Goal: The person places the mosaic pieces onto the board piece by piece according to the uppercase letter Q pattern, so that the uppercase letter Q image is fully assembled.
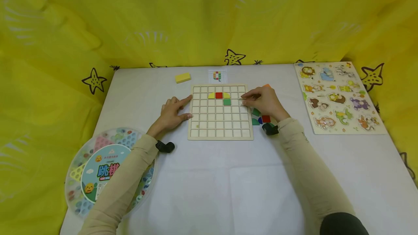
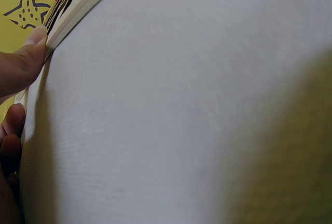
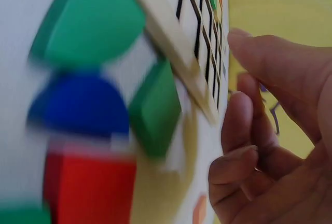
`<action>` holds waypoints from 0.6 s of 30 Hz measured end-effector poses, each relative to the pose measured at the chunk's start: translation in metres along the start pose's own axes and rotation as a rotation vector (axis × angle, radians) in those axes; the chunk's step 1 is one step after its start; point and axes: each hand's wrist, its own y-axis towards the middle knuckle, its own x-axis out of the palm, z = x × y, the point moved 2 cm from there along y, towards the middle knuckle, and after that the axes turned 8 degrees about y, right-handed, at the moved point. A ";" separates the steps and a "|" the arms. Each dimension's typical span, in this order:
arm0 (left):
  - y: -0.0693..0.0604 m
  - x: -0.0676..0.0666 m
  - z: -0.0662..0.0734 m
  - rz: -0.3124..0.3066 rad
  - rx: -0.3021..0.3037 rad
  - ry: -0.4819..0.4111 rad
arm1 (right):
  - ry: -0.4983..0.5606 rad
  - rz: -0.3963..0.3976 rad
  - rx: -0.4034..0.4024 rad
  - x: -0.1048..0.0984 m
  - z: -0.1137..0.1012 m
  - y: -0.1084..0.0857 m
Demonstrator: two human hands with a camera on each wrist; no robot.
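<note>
A wooden grid board [image 1: 220,138] lies on the table. A red square block [image 1: 218,95] sits in its upper part between two yellow curved blocks [image 1: 211,95], with a green square block [image 1: 226,102] below and to the right. My left hand [image 1: 171,113] touches the board's left edge with extended index finger and thumb. At the upper right edge is my right hand [image 1: 265,102], thumb and fingers apart with nothing visible between them. Beside the board, under that hand, lie loose blocks: a red square [image 3: 96,187], a blue half-round [image 3: 85,105] and green pieces [image 3: 98,22].
Behind the board lie a small pattern card [image 1: 212,79] and a yellow block [image 1: 183,78]. An orange piece [image 1: 267,85] shows past the right hand. An animal puzzle board [image 1: 343,128] is at right; a round Chinese checkers box [image 1: 93,169] lies partly beneath the left arm.
</note>
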 end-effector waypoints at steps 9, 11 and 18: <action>-0.001 0.001 -0.002 0.010 0.002 0.008 | -0.092 -0.090 0.064 -0.021 0.012 -0.016; -0.001 0.001 -0.002 0.014 0.009 0.009 | -0.113 -0.110 0.075 -0.022 0.015 -0.020; -0.001 0.001 0.000 0.022 0.024 0.001 | -0.139 -0.114 0.087 -0.022 0.019 -0.027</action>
